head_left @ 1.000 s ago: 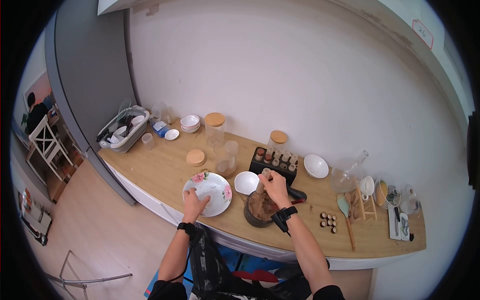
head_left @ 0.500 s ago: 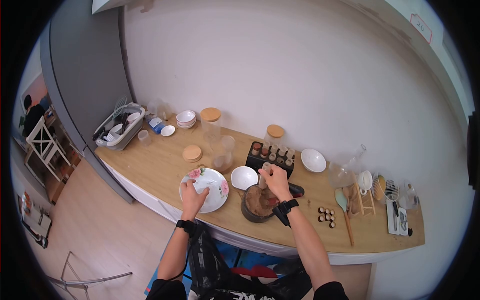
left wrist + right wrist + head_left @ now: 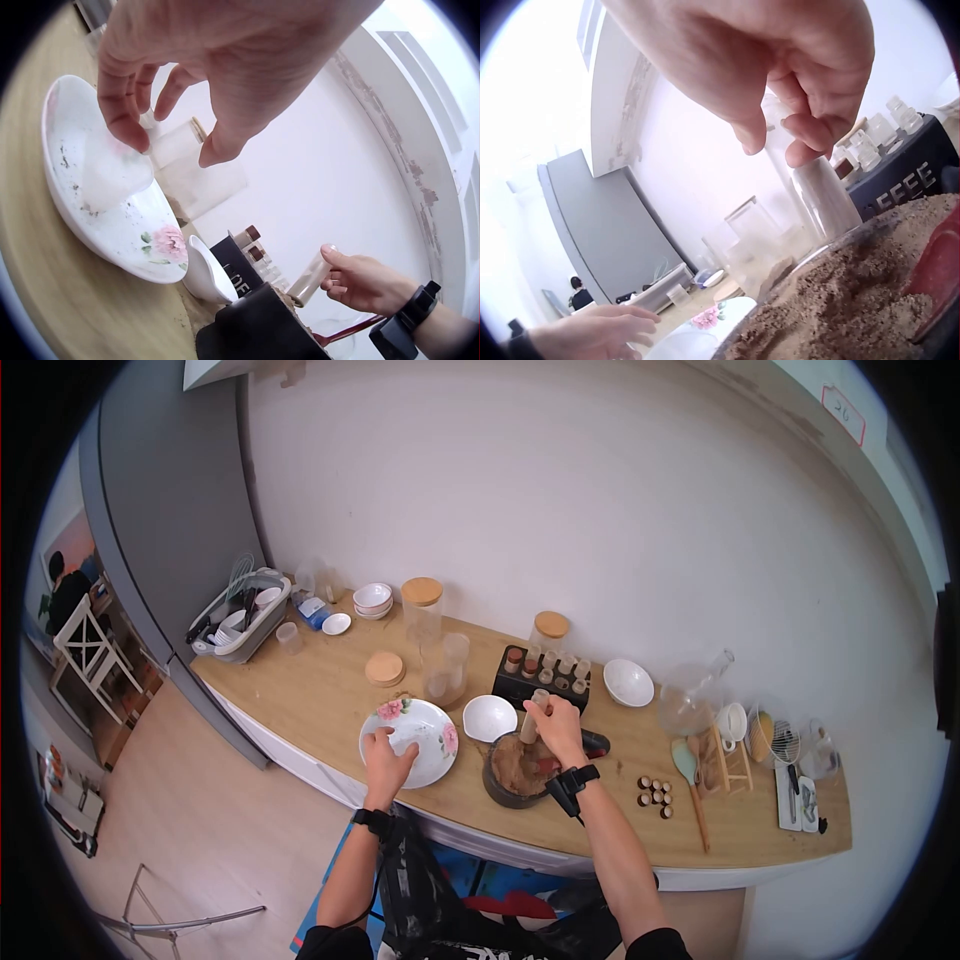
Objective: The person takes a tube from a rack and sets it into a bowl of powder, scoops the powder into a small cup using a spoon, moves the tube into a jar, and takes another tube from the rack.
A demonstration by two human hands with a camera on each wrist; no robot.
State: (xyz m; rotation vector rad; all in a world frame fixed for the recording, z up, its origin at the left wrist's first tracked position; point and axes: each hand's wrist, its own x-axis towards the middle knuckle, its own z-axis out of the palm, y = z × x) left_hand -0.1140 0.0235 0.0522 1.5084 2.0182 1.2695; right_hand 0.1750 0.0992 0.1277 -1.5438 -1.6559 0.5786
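My right hand (image 3: 560, 730) pinches a clear glass tube (image 3: 821, 199) between thumb and fingers. In the head view the tube leans, its lower end at the powder's far edge. Brown coarse powder (image 3: 840, 300) fills a dark pot (image 3: 255, 330) under that hand, and a red utensil (image 3: 937, 262) is stuck in it. My left hand (image 3: 388, 762) hovers over a white plate with pink flowers (image 3: 437, 768), thumb and fingers apart with nothing between them. On the plate lie a translucent piece (image 3: 112, 176) and dark specks.
Behind the pot stands a black rack (image 3: 510, 685) of small glass tubes, with a white bowl (image 3: 490, 718) beside it. Glass canisters (image 3: 422, 622) are farther back. Several small caps (image 3: 655, 792) and a wooden-handled spatula (image 3: 697, 800) lie to the right.
The tube in my right hand has swung from leaning in the powder to nearly upright, then tilted slightly again. My left hand stays over the plate. The head view shifted a little.
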